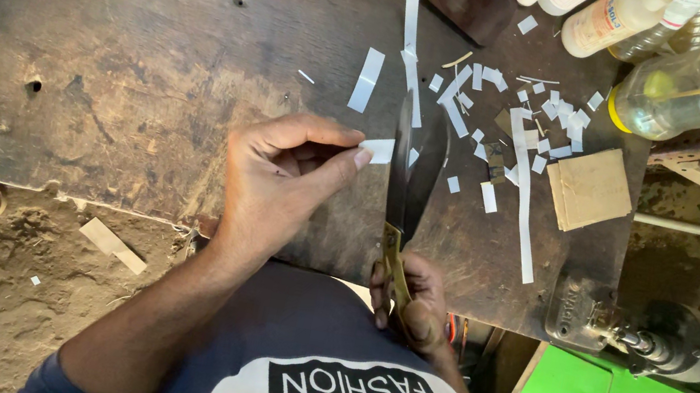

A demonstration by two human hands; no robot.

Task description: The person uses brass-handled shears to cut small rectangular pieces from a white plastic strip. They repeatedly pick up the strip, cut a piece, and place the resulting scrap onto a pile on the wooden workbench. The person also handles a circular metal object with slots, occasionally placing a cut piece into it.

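Scissors [411,178], long and dark-bladed with brass-coloured handles, stood blades-up over the near edge of the wooden workbench [137,44], their tips slightly parted. My right hand [413,299] was closed around those handles, just below the bench edge, above my lap. My left hand [281,180] lay left of the scissors, thumb and forefinger pinched on a small white strip [378,149] whose free end touched the blades. Beyond the scissors, farther across the bench, lay a scatter of white offcuts [517,120], some long, most tiny. Right of the scissors sat a square of brown card [596,187], and past it, at the bench's far corner, a clear plastic bottle [696,85] lay on its side.
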